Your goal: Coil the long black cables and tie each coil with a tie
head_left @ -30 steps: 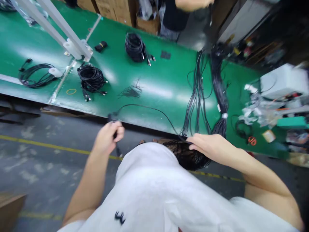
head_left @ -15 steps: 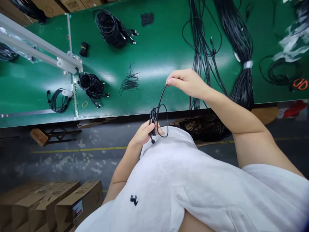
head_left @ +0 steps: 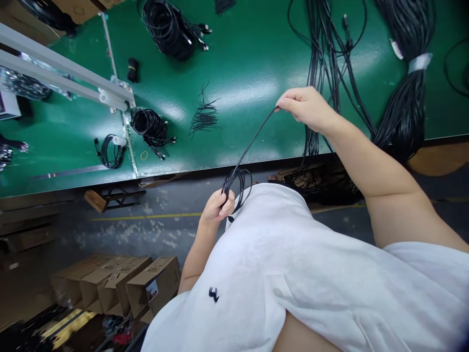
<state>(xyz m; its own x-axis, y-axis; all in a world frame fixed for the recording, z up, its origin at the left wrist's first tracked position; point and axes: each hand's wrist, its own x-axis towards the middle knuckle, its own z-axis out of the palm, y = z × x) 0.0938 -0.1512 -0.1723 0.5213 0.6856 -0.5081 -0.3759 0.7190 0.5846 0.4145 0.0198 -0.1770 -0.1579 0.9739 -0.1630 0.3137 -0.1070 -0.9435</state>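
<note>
My left hand (head_left: 219,206) is closed around a small coil of black cable (head_left: 240,183), held low in front of my shirt. A dark plug end pokes out beneath the fist. From the coil one strand runs taut up and to the right, into the pinched fingertips of my right hand (head_left: 306,107), which hovers over the green table. Behind the right hand, a loose bunch of black cables (head_left: 322,58) lies on the table. Left of the strand is a small heap of thin black ties (head_left: 205,117).
On the green table (head_left: 249,73) lie cable coils (head_left: 164,29), a smaller coil (head_left: 148,126) and a thick banded cable bundle (head_left: 406,102). A grey metal frame (head_left: 73,73) stands at left. Cardboard boxes (head_left: 154,283) and a wooden stool (head_left: 95,200) are on the floor.
My right hand has moved up and right, pulling the strand straighter and longer. The left hand has closed more fully around the coil. The view has shifted.
</note>
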